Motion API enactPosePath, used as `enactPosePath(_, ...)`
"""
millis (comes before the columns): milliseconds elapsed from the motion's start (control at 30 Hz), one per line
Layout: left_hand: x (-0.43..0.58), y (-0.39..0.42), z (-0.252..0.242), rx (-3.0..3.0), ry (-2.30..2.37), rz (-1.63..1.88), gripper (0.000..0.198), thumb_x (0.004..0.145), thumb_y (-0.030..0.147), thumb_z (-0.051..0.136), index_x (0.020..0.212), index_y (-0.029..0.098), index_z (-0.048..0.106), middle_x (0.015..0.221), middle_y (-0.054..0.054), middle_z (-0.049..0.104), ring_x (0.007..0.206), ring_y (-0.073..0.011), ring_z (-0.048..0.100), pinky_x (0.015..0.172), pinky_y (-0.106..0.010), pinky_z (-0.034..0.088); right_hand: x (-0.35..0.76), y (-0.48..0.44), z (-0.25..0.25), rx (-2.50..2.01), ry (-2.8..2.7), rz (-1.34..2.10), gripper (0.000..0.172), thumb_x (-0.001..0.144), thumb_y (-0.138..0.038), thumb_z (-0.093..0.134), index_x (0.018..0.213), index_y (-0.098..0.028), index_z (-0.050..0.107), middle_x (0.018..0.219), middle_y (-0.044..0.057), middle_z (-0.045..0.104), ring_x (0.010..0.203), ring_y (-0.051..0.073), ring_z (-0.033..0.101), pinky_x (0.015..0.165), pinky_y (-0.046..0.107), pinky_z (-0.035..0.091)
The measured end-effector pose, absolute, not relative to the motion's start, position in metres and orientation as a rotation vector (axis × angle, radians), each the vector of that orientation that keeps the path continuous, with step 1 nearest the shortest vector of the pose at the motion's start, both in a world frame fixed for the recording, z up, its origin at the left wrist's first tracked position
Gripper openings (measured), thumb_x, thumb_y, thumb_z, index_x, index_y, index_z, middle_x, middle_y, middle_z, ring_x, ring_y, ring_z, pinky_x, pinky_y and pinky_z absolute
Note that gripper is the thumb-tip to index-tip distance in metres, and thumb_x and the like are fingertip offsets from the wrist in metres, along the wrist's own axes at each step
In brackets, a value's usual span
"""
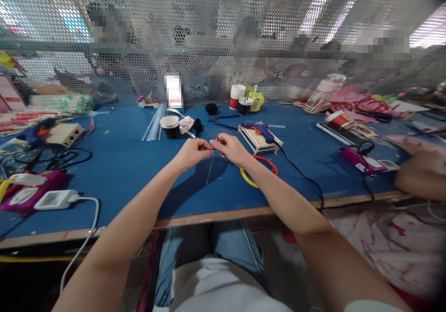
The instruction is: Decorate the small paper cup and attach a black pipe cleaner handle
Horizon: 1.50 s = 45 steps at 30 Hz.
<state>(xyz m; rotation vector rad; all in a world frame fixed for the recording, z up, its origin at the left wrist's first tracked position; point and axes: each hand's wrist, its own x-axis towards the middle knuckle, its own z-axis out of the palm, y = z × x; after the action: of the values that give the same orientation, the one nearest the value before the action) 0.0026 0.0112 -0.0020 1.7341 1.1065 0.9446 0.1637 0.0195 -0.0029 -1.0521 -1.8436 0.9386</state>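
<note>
Fingers (202,146) pinch a thin dark piece (209,149), mostly hidden

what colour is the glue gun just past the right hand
Blue with orange parts; the glue gun shows in the head view.

Light-grey top (216,284), pale sleeve (376,306) seemingly short; faded blue jeans (240,244); forearms (139,214) bare.

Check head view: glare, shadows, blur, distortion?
Head view: bright streaks glare behind the perforated screen; soft shadow on the blue tabletop below the left hand and right hand; wide-angle stretch toward the bottom corners; pink cloth at lower right looks soft; top-right corner dark.
</note>
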Motion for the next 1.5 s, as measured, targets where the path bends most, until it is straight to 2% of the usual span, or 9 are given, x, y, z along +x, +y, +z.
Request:
enactPosePath(367,0.01,0.009,-0.007,1.666,1.131,1.029,0.024,0.06,0.032,0.066,0.066,0.012,0.056,0.058,0.003,0.05,0.052,-0.0056,0.039,0.05,-0.02,0.029,0.161,0.022,-0.007,-1.133,-1.844,0.781,0.039,0.074,-0.051,0.054,0.059,-0.018,0.038,0.049,-0.005,0.039,0.047,0.007,0.036,0.045,0.021,0.027)
enactPosePath(467,0.01,0.009,-0.007,1.625,1.138,1.028,0.023,0.061,0.032,0.065,0.062,0.012,0.054,0.054,0.004,0.044,0.048,-0.004,0.034,0.046,-0.02,0.024,0.161,0.02,-0.006,-1.061,-1.82,0.907,0.036,0.074,-0.05,0.055,0.063,-0.018,0.04,0.051,-0.006,0.041,0.046,0.007,0.039,0.044,0.021,0.03)
enactPosePath(600,0.007,0.008,0.0,1.494,1.097,0.936,0.023,0.062,0.032,0.065,0.06,0.013,0.052,0.049,0.006,0.038,0.041,-0.0019,0.024,0.041,-0.02,0.015,0.162,0.019,-0.003,-0.852,-1.757,1.189,0.031,0.073,-0.047,0.057,0.08,-0.018,0.049,0.062,-0.004,0.048,0.051,0.008,0.045,0.045,0.021,0.038)
enactPosePath(667,0.006,0.007,0.002,1.457,1.078,0.899,0.024,0.062,0.033,0.066,0.061,0.014,0.052,0.046,0.007,0.036,0.039,-0.0018,0.022,0.04,-0.021,0.013,0.164,0.02,-0.003,-0.846,-1.752,1.22,0.031,0.073,-0.047,0.058,0.077,-0.017,0.049,0.061,-0.004,0.048,0.05,0.007,0.046,0.046,0.021,0.039)
enactPosePath(900,0.005,0.008,-0.001,1.672,1.079,0.995,0.023,0.063,0.033,0.065,0.07,0.012,0.059,0.057,0.003,0.05,0.05,-0.0052,0.037,0.049,-0.021,0.026,0.166,0.021,-0.003,-1.016,-1.784,1.065,0.035,0.074,-0.051,0.055,0.069,-0.018,0.045,0.049,-0.005,0.046,0.042,0.007,0.042,0.042,0.02,0.033)
enactPosePath(1100,0.008,0.01,-0.007,1.724,1.118,1.018,0.022,0.064,0.032,0.063,0.07,0.011,0.059,0.059,0.002,0.053,0.052,-0.0067,0.042,0.052,-0.021,0.031,0.164,0.02,-0.002,-1.098,-1.845,0.897,0.038,0.075,-0.053,0.052,0.065,-0.018,0.043,0.047,-0.005,0.045,0.043,0.007,0.041,0.043,0.021,0.031)
enactPosePath(1300,0.011,0.01,-0.01,1.762,1.142,1.054,0.024,0.067,0.035,0.06,0.063,0.012,0.057,0.054,0.003,0.047,0.049,-0.0057,0.035,0.049,-0.021,0.026,0.162,0.022,-0.007,-1.118,-1.799,0.879,0.038,0.074,-0.052,0.054,0.062,-0.019,0.039,0.047,-0.005,0.043,0.043,0.007,0.04,0.042,0.021,0.032)
enactPosePath(1500,0.01,0.009,-0.005,1.458,1.096,0.945,0.028,0.062,0.038,0.066,0.061,0.013,0.053,0.05,0.005,0.038,0.041,-0.003,0.026,0.041,-0.022,0.016,0.163,0.02,-0.006,-0.91,-1.763,1.111,0.031,0.075,-0.048,0.054,0.075,-0.018,0.049,0.059,-0.003,0.049,0.051,0.009,0.046,0.044,0.021,0.039)
